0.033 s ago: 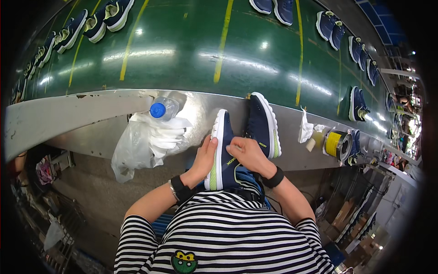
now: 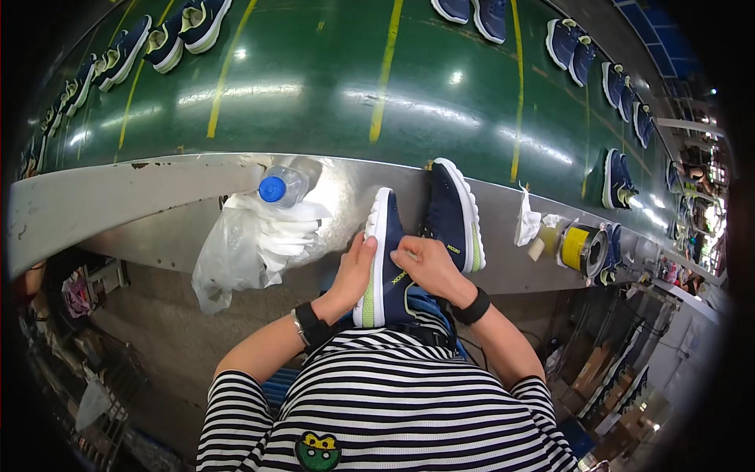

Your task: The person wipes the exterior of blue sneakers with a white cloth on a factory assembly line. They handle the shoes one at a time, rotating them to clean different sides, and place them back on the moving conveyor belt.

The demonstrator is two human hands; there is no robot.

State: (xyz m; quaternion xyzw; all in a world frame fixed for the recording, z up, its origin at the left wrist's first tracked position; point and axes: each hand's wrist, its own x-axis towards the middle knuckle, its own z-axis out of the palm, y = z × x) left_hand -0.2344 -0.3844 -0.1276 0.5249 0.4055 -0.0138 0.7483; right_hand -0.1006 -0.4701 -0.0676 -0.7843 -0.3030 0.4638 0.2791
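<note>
A navy sneaker with a white sole and a lime-green heel part is held on its side before my body, toe pointing away. My left hand is closed round its sole edge, thumb up along the white rim. Against the upper, near the lacing area, rest the curled, pinched fingers of my right hand; whatever is between those fingertips is hidden. A matching second sneaker lies tipped on its side just right of it, on the metal ledge.
Beyond the ledge runs a green conveyor belt with yellow lines and several sneaker pairs. Left on the ledge are a blue-capped plastic bottle and a plastic bag with white sheets. A yellow-labelled can and crumpled tissue sit right.
</note>
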